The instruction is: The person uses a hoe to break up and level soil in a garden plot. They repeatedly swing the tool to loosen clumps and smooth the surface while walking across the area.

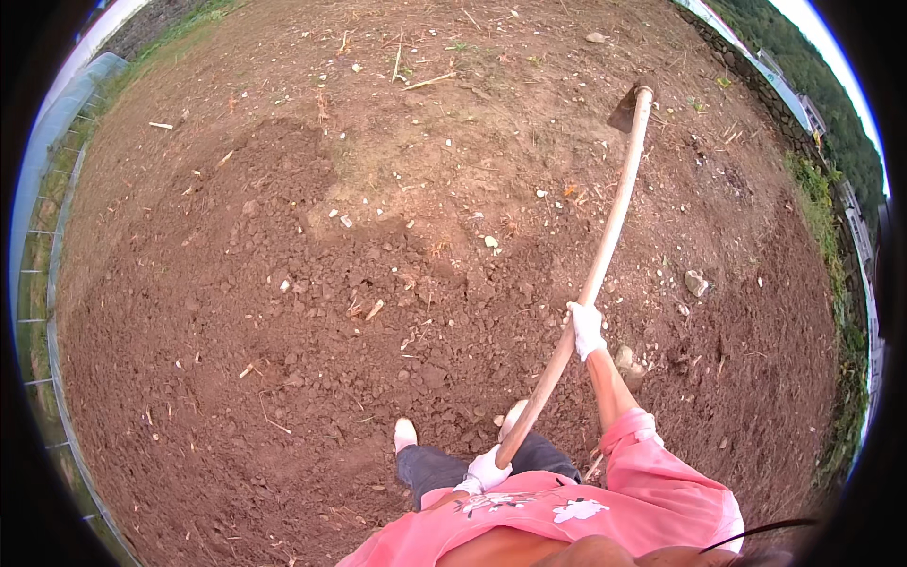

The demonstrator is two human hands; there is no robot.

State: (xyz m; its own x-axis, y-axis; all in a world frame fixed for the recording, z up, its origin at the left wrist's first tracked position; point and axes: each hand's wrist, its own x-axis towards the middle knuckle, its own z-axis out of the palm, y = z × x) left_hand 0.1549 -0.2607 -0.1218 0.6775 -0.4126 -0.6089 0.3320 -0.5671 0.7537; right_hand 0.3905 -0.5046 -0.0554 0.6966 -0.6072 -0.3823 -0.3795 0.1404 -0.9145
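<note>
A hoe has a long, pale wooden handle that rises from my waist toward the upper right, with its dark metal blade at the far end, above the soil. My right hand, in a white glove, is closed round the middle of the handle. My left hand, also gloved in white, grips the handle's lower end in front of my pink shirt. My feet in light shoes stand on loose brown soil.
Stones, pale bits and dry stalks lie scattered over the dirt. A pale bluish structure with a metal frame runs along the left edge. A stone wall, weeds, buildings and a wooded hillside lie along the right rim.
</note>
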